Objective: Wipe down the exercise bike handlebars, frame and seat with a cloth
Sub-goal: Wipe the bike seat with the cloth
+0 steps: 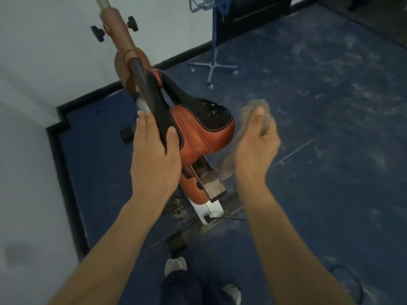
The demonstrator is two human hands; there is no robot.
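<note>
Seat [198, 119], black and orange, juts from the bike frame [130, 60] near the wall corner. The left hand [154, 146] has its grip closed on the seat's left edge. The right hand [256, 144], just clear of the seat's right edge, clutches a blurred grey cloth [248, 111] over open blue floor [319, 106].

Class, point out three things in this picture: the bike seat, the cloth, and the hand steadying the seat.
seat [211, 119]: head view, on the dusty black top of the wide rear part.
cloth [253, 106]: head view, on the grey bunch above the thumb.
left hand [154, 148]: head view, on the back of the hand.
</note>
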